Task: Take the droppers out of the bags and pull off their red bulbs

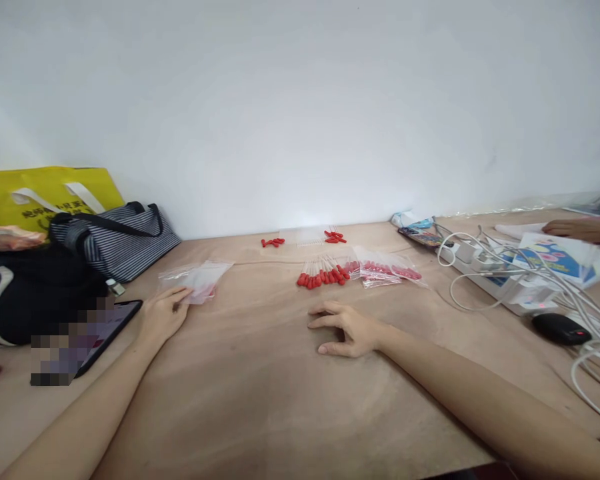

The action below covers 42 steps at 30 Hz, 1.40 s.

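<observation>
My left hand (pixel 164 312) is at the near edge of a small stack of clear plastic bags (pixel 196 279), its fingers closed on the bag edge; the thumb is mostly hidden. My right hand (pixel 349 329) rests on the table with thumb and fingers apart, holding nothing. Just beyond it lies a fanned bundle of pale thin sticks with red tips (pixel 323 275). To the right of that bundle, filled clear bags (pixel 385 268) show red pieces inside. Farther back are two small groups of red pieces, one on the left (pixel 273 243) and one on the right (pixel 335 237).
At left are a striped bag (pixel 125 237), a yellow bag (pixel 55 183), a black bag (pixel 40 287) and a phone (pixel 111 333). White cables (pixel 575 293), a power strip (pixel 517 303) and a black mouse (pixel 561 329) lie at right. Another person's hand (pixel 583 230) is at far right.
</observation>
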Each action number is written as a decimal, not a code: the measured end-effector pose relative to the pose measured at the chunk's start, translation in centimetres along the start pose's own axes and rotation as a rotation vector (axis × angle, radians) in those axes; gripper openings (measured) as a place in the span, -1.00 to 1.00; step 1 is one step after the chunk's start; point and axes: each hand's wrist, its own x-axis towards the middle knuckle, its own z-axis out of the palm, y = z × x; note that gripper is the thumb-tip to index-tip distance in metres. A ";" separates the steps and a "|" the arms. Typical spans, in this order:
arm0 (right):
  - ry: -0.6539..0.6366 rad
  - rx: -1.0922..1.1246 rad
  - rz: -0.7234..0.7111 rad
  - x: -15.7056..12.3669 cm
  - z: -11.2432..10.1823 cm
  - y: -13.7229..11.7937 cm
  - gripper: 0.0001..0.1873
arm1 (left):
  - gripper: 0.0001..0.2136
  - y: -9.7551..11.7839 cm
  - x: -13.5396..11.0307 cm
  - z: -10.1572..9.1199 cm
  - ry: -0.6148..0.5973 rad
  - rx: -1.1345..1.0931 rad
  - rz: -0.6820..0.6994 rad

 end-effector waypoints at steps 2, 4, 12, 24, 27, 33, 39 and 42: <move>0.003 0.002 -0.004 0.0 0.0 0.1 -0.53 | -0.72 0.0 -0.2 -0.3 0.050 0.031 -0.043; 0.001 0.006 -0.005 0.0 0.1 0.1 -0.52 | -0.70 0.6 -0.9 -0.9 0.137 0.075 -0.041; -0.011 -0.010 0.008 0.0 0.1 0.2 -0.51 | -0.80 1.6 -2.3 -2.0 0.054 0.026 0.263; -0.013 -0.011 0.008 0.0 0.0 0.1 -0.51 | -0.75 -0.9 -0.2 -0.5 0.095 0.036 0.281; -0.012 -0.006 -0.002 0.0 0.0 0.2 -0.50 | -0.74 -1.9 0.4 -0.5 0.086 0.144 0.457; -0.009 0.001 -0.001 0.0 0.1 0.2 -0.50 | -0.74 -3.5 1.5 -1.2 0.045 0.279 0.584; -0.013 0.002 0.007 0.0 0.0 0.1 -0.51 | -0.78 -4.4 2.2 -0.1 0.085 0.209 0.595; -0.012 -0.003 0.004 0.0 0.0 0.1 -0.51 | -0.74 -4.9 2.2 0.8 0.140 0.148 0.577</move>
